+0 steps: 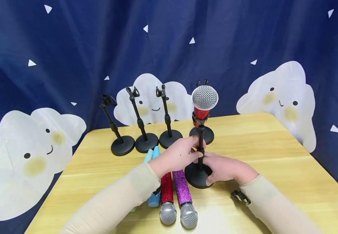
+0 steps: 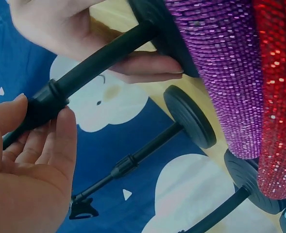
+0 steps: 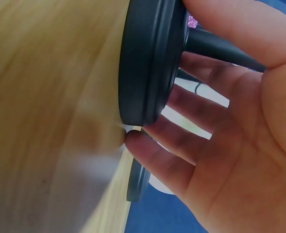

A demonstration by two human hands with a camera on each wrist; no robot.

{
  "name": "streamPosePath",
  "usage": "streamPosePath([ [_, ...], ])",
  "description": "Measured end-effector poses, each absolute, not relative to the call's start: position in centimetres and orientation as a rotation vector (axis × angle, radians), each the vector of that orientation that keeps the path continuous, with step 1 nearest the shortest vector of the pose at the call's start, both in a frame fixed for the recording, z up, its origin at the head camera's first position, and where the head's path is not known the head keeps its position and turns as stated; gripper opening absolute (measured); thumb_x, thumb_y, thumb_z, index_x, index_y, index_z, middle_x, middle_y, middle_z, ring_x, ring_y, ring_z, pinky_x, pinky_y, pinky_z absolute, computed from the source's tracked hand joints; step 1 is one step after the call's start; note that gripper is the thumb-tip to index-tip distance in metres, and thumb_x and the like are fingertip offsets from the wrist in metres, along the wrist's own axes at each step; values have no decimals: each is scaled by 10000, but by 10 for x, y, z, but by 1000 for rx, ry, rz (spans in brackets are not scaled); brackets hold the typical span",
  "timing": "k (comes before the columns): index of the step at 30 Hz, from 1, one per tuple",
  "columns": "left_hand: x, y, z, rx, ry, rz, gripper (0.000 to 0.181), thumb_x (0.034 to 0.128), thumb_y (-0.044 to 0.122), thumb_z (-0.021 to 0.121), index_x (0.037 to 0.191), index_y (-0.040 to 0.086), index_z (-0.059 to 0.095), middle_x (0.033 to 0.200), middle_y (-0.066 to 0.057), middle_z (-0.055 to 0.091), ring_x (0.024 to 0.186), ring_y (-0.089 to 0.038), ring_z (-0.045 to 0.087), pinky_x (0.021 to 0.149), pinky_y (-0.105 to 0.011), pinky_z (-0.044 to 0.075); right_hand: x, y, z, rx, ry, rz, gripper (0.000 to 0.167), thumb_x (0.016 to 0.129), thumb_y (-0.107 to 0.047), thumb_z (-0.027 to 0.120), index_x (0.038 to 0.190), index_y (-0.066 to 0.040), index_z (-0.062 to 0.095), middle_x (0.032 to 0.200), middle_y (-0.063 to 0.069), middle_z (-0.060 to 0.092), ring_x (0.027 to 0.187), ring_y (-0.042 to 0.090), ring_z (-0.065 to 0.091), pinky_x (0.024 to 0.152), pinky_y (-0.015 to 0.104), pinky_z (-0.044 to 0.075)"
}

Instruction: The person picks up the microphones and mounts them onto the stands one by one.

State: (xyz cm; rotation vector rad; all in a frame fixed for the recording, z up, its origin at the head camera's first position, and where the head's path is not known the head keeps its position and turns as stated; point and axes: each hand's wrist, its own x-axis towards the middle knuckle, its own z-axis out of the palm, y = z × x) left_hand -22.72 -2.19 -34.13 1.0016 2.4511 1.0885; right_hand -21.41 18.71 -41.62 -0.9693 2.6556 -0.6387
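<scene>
A black microphone stand stands upright between both hands, its round base on the table. A red glittery microphone with a silver mesh head rests in the stand's top clip. My left hand holds the pole at its collar; in the left wrist view the thumb and fingers curl round it. My right hand grips the round base, thumb on one side and fingers on the other. Beside the stand lie a purple glittery microphone and another red microphone, heads toward me.
Three black stands with bare clips stand at the back left: a left one, a middle one and a right one. Another stand base is behind the held stand. Blue microphones lie partly under my left forearm.
</scene>
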Motion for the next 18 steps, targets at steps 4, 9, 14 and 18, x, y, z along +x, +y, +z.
streamPosePath([
  [4, -228, -20, -343, 1021, 2441, 1057, 208, 998, 91, 651, 1186, 156, 588, 1090, 14, 668, 902, -77, 696, 788, -238, 554, -216, 189, -415, -982, 2671, -600, 723, 708, -181, 889, 1367, -98, 602, 1496, 106, 457, 1341, 303, 450, 1068, 473, 409],
  [9, -228, -19, -344, 1053, 2487, 1017, 196, 999, 103, 651, 1181, 133, 584, 1069, 15, 670, 872, -72, 695, 778, -230, 550, -217, 189, -412, -985, 2661, -624, 725, 701, -188, 903, 1362, -105, 615, 1481, 109, 470, 1316, 291, 477, 1050, 481, 425],
  [14, -226, -18, -344, 1166, 2596, 883, 169, 1000, 139, 650, 1149, 155, 571, 1006, 33, 668, 839, -26, 665, 782, -215, 536, -217, 188, -414, -978, 2673, -599, 714, 700, -215, 909, 1348, -110, 630, 1445, 104, 498, 1300, 296, 483, 1050, 476, 423],
  [18, -226, -19, -345, 1267, 2691, 775, 196, 995, 184, 664, 1162, 159, 564, 982, 40, 646, 821, 0, 632, 806, -221, 528, -215, 187, -415, -948, 2683, -596, 671, 692, -221, 914, 1302, -110, 658, 1434, 99, 505, 1286, 296, 494, 1036, 476, 435],
])
